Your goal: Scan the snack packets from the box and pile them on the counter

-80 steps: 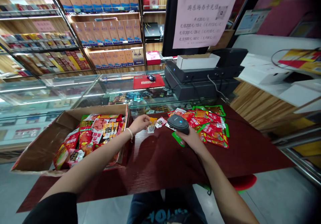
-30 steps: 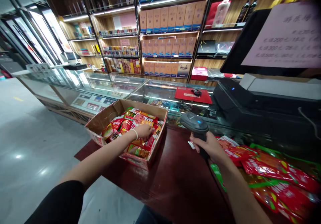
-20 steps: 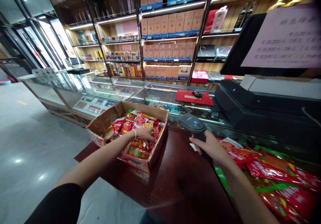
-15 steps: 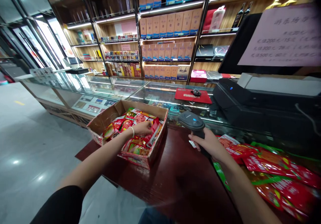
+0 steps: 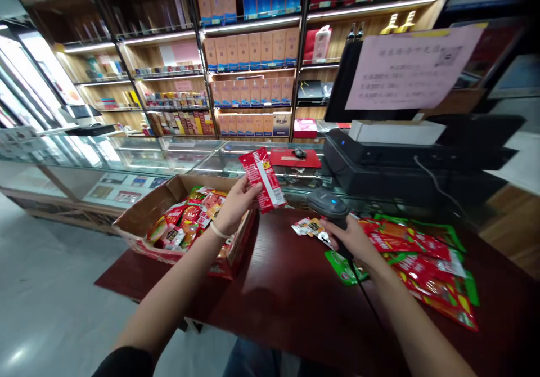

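My left hand (image 5: pixel 237 205) is closed on a red snack packet (image 5: pixel 262 180), held up just above the right rim of a cardboard box (image 5: pixel 139 219). The packet's back shows, with a white strip and a barcode at its lower corner. Inside the box lie several red and green snack packets (image 5: pixel 189 216). My right hand (image 5: pixel 352 239) grips the handle of a black barcode scanner (image 5: pixel 328 202), which has a small blue light on its head and a cable running down. Beside that hand lie a small white and orange packet (image 5: pixel 310 227) and a green packet (image 5: pixel 341 267).
Several red packets (image 5: pixel 422 259) are piled on the dark wooden table (image 5: pixel 287 298) at the right. Behind stand a glass counter (image 5: pixel 169 155), a red mat (image 5: pixel 278 157) with a mouse (image 5: pixel 299 153), and a black monitor with a pink handwritten sheet (image 5: pixel 413 70).
My left hand has come up out of the box with a red packet, moving right. My right hand still holds the scanner. The view has turned to the right.
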Demonstrator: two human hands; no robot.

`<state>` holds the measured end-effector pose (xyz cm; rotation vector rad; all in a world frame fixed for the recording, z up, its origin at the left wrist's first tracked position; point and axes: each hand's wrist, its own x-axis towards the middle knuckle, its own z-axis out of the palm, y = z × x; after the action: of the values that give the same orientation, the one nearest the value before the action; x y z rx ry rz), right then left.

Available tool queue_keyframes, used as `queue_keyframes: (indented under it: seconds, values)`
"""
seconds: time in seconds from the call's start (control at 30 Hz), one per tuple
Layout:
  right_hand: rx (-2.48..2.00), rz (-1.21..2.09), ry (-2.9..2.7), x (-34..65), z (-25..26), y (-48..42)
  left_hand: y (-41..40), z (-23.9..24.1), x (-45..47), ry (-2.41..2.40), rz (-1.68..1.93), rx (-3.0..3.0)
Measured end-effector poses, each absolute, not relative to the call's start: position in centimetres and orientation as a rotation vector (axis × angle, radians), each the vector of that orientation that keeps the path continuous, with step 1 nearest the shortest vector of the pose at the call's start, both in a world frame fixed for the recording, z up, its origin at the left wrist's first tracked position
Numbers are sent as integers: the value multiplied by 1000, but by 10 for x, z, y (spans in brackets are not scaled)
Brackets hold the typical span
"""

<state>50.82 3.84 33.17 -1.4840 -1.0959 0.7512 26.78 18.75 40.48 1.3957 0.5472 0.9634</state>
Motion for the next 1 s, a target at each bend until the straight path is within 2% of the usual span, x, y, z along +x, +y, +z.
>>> queue_keyframes:
  seconds: [0.13,0.33,0.5,0.7,1.0]
  values:
    - [-1466,739,-940,532,314,20,144,385,319,464,988,1318]
    - [-1383,765,-831,546,300,8,142,281,392,755,1016,1114]
    - [-1401,871,-846,544,299,3,163,218,406,722,1078,954]
    - [-1508,1095,-933,549,293,1,168,210,400,607,1174,796]
    - [-1541,1066,-871,557,293,-2,167,208,404,598,1194,782]
